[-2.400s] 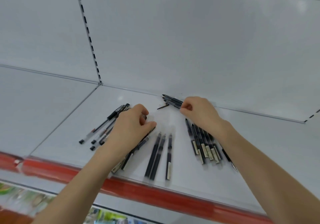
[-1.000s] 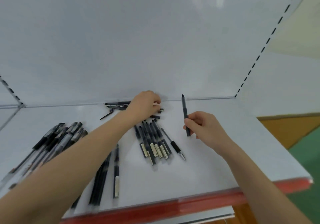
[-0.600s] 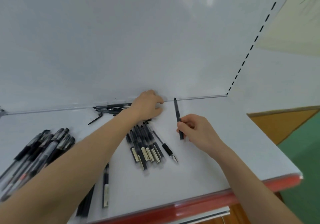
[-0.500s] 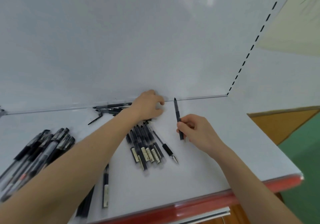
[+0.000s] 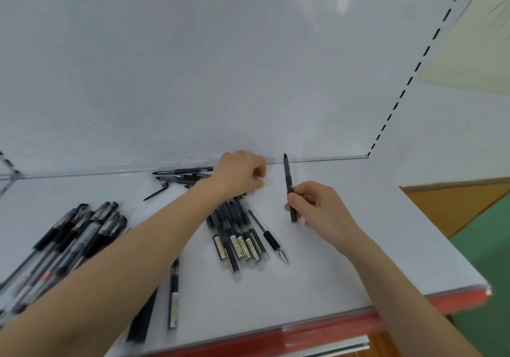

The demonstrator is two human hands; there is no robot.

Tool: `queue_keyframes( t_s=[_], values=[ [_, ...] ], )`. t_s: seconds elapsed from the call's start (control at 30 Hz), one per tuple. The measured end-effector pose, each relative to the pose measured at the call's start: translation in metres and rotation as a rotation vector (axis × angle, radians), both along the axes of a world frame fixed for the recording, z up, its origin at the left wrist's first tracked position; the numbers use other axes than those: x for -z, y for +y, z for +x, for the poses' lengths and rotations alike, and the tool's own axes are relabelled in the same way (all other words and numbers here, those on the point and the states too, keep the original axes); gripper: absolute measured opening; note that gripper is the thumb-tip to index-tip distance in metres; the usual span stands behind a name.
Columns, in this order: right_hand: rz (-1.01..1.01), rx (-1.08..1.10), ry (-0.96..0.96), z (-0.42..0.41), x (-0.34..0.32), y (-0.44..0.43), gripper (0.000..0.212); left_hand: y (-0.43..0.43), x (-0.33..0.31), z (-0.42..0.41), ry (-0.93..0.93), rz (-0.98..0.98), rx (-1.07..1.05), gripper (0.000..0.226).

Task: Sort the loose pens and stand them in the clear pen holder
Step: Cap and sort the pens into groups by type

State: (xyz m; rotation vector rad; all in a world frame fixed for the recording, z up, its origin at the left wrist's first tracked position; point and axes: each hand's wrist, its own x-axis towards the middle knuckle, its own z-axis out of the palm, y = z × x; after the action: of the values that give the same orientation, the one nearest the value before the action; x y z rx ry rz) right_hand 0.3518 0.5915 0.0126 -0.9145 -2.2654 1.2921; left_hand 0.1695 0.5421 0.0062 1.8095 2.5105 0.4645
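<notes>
Black pen newly in right hand

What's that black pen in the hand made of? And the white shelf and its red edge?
The black pen pinched in the right hand looks like matte dark plastic: dull, with no bright glints. The white shelf seems to be painted metal, smooth with a soft sheen. The red edge is probably a glossy plastic strip, though that's unsure.

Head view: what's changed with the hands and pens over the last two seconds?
The right hand left the back pile and now pinches one black pen. The left hand crossed over to that back pile. The labelled pens stay put.
</notes>
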Motion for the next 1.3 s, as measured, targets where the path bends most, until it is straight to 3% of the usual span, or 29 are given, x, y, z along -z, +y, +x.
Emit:
queue_keyframes(
  t_s=[0.1, 0.23, 0.37, 0.53, 0.8, 0.9, 1.0, 1.3],
  values=[
    [-0.013, 0.001, 0.055, 0.002, -0.007, -0.004, 0.01, -0.009, -0.006, 0.003, -0.2, 0.132, 0.012, 0.02],
    [-0.014, 0.008, 0.184, 0.008, -0.024, -0.014, 0.013, -0.039, -0.036, 0.012, -0.694, 0.409, 0.003, 0.014],
    [-0.018, -0.04, 0.321, 0.011, -0.047, -0.034, 0.018, -0.08, -0.064, 0.028, -1.217, 0.582, 0.024, 0.024],
    [-0.027, -0.191, 0.429, 0.012, -0.063, -0.069, 0.015, -0.114, -0.079, 0.041, -1.676, 0.762, -0.057, 0.004],
    [-0.047, -0.339, 0.4, 0.009, -0.064, -0.102, 0.02, -0.141, -0.082, 0.042, -1.731, 0.967, -0.09, 0.007],
    [-0.045, -0.338, 0.389, 0.006, -0.065, -0.105, 0.012, -0.146, -0.083, 0.043, -1.713, 0.998, -0.087, 0.008],
    [-0.047, -0.322, 0.406, 0.006, -0.066, -0.107, 0.011, -0.151, -0.081, 0.043, -1.65, 1.003, -0.124, 0.005],
    [-0.046, -0.256, 0.425, 0.005, -0.07, -0.106, 0.012, -0.162, -0.079, 0.045, -1.484, 0.949, -0.019, 0.025]
  ],
)
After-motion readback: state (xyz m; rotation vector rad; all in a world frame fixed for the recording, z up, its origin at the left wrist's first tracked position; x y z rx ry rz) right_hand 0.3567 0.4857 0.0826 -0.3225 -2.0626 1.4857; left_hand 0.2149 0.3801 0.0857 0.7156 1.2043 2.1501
